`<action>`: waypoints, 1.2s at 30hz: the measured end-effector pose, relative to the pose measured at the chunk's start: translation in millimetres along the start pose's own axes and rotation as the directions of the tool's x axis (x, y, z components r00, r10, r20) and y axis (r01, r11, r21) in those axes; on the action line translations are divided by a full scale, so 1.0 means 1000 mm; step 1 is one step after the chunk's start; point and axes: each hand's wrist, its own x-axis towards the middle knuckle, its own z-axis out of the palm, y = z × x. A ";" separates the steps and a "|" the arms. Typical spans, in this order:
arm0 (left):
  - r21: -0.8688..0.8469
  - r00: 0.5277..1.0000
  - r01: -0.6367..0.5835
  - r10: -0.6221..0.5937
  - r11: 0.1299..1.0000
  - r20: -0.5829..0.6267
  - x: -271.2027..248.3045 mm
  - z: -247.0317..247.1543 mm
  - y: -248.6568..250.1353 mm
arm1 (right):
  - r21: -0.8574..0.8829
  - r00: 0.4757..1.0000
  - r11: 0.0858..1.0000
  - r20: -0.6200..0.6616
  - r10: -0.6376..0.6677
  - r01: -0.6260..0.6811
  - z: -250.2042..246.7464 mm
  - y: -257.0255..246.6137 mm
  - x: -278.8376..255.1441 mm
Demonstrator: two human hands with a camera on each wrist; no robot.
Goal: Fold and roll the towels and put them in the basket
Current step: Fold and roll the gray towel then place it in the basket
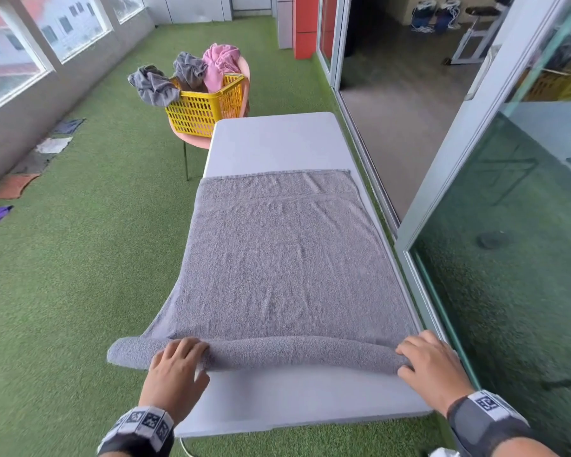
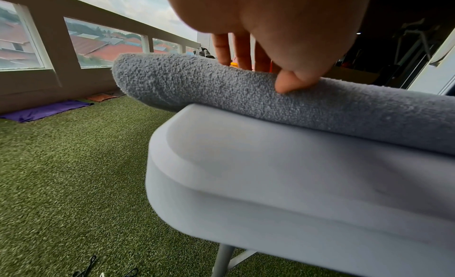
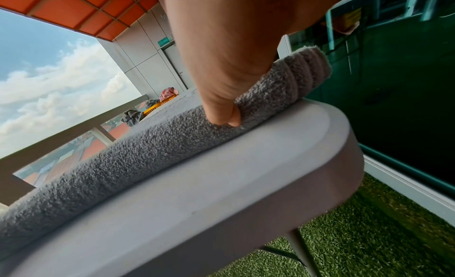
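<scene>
Grey towel (image 1: 277, 258) at the start of rolling on the white bench (image 1: 277, 400), seen near to far. Near edge: the towel's near end is turned into a low roll (image 1: 277, 352) lying across the bench, its left end overhanging the left edge unsupported, its right end at the right edge. Risks, as judged from this state: the overhanging left end may sag or unwind, because nothing bears it; the roll may run cone-shaped or skew toward one edge if the two hands advance unevenly; a loose first turn would leave a slack roll that opens in the basket. Grip: the left hand (image 1: 175, 367) lies over the roll near the left edge, fingers bent over its top and thumb pressed to its near face, as the left wrist view shows; the right hand (image 1: 429, 364) holds the right end likewise, fingers curled over it and thumb tucked at its near face by the bench surface. Both hands are thus partly closed round the roll, neither flat nor clenched. Middle: the unrolled length lies flat, with light creases. Far: bare bench, then the yellow basket (image 1: 205, 110) on a pink chair (image 1: 192, 140) past the far left corner, holding loose grey and pink towels.
</scene>
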 end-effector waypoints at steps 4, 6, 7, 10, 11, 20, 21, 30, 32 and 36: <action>0.005 1.000 0.014 -0.014 1.000 -0.015 0.007 0.001 0.002 | 0.032 0.999 0.999 0.036 -0.035 0.034 -0.008 -0.003 -0.001; 0.022 1.000 0.005 -0.005 1.000 -0.025 0.008 0.002 0.001 | 0.054 0.998 0.998 0.054 -0.032 0.029 -0.009 -0.002 0.000; 0.038 0.999 -0.003 0.004 0.999 -0.039 0.009 0.002 0.001 | 0.069 0.998 0.998 0.065 -0.018 0.013 -0.009 -0.002 0.001; 0.064 0.999 0.000 0.004 0.998 -0.052 0.008 0.001 0.001 | 0.087 0.998 0.996 0.064 0.010 -0.015 -0.008 0.000 0.004; 0.067 0.999 0.006 -0.002 0.998 -0.051 0.007 0.001 0.002 | 0.086 0.998 0.996 0.057 0.013 -0.018 -0.008 -0.001 0.006; 0.066 0.998 0.062 -0.060 0.996 -0.032 0.005 0.004 0.002 | 0.092 0.998 0.994 -0.026 0.065 -0.062 -0.009 -0.011 0.007; 0.029 0.997 0.068 -0.066 0.997 -0.036 0.005 0.003 0.003 | 0.086 0.997 0.994 -0.029 0.065 -0.062 -0.011 -0.012 0.006; -0.157 0.994 -0.010 -0.007 0.988 -0.111 0.006 0.005 0.002 | -0.025 0.996 0.999 0.078 0.045 -0.043 -0.004 -0.004 -0.002; -0.122 0.997 -0.006 -0.003 0.992 -0.075 0.004 0.001 0.002 | 0.003 0.994 0.998 0.090 0.065 -0.065 -0.003 -0.001 -0.001; -0.083 1.000 -0.010 0.010 0.997 -0.002 0.002 -0.002 0.000 | 0.054 0.994 0.997 0.100 0.054 -0.060 -0.005 -0.001 -0.002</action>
